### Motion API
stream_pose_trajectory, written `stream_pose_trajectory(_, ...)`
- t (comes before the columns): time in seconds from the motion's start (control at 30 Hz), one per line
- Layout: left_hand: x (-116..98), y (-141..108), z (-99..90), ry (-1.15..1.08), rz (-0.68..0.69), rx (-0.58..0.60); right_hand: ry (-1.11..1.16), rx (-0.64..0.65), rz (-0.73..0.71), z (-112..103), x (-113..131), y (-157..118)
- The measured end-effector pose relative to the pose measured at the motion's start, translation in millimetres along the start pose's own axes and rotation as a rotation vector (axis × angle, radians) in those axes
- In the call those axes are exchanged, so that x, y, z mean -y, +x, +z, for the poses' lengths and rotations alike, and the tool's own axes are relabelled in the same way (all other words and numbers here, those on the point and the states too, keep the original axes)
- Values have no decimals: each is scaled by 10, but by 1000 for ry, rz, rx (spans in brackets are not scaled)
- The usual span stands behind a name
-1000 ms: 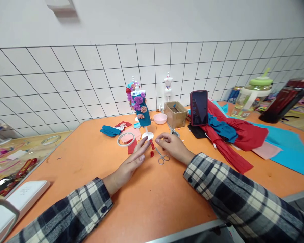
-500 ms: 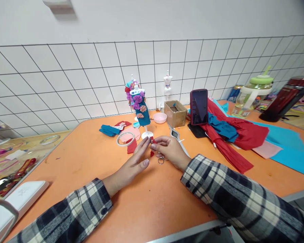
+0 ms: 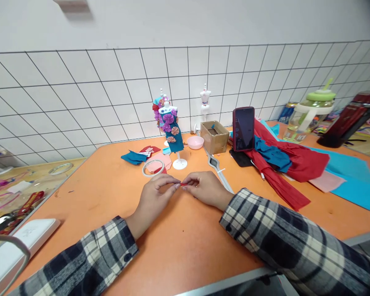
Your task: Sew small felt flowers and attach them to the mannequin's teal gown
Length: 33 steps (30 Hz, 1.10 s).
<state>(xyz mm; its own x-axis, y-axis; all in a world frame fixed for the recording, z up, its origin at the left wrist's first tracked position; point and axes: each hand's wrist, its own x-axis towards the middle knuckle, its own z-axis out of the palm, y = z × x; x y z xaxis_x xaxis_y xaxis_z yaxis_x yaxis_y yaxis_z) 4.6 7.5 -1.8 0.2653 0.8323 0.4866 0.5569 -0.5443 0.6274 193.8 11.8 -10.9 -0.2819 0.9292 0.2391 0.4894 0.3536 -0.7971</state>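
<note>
A small piece of red paper (image 3: 183, 184) is pinched between the fingertips of both hands, mostly covered by them. My left hand (image 3: 156, 195) is closed, thumb and forefinger on its left end. From the other side my right hand (image 3: 206, 188) grips it the same way, fingers curled. Just beyond the hands stands a small dress form (image 3: 174, 137) in a teal dress with purple and peach paper flowers, on a white round base. A roll of tape (image 3: 144, 168) lies over pink paper pieces (image 3: 167, 161) behind my left hand.
Teal scraps (image 3: 134, 157) lie at the back left. A pink bowl (image 3: 195, 142), a cardboard box (image 3: 215, 139) and a propped phone (image 3: 243, 129) stand behind. Red crepe paper (image 3: 308, 162), a lidded cup (image 3: 310, 117) and a dark red flask (image 3: 347, 119) are right; a white power bank (image 3: 33, 234) sits left.
My left hand has gone from spread fingers to a pinch on the red piece. The metal ring seen below my right hand is out of sight now.
</note>
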Motion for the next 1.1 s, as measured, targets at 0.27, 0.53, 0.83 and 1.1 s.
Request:
stream_pose_trajectory(0.27, 23, 31, 10, -190, -196, 43, 218, -43, 10, 33, 25, 7)
stream_pose_trajectory(0.53, 34, -27, -12, 179, 89, 43, -80, 4, -96, -58, 41, 15)
stream_pose_trajectory(0.83, -23, -63, -21, 535, 236, 20, -128, 45, -111, 5, 6, 14)
stream_pose_trajectory(1.1, 126, 13, 4, 345, 80, 41, -472, -35, -21, -126, 136, -40)
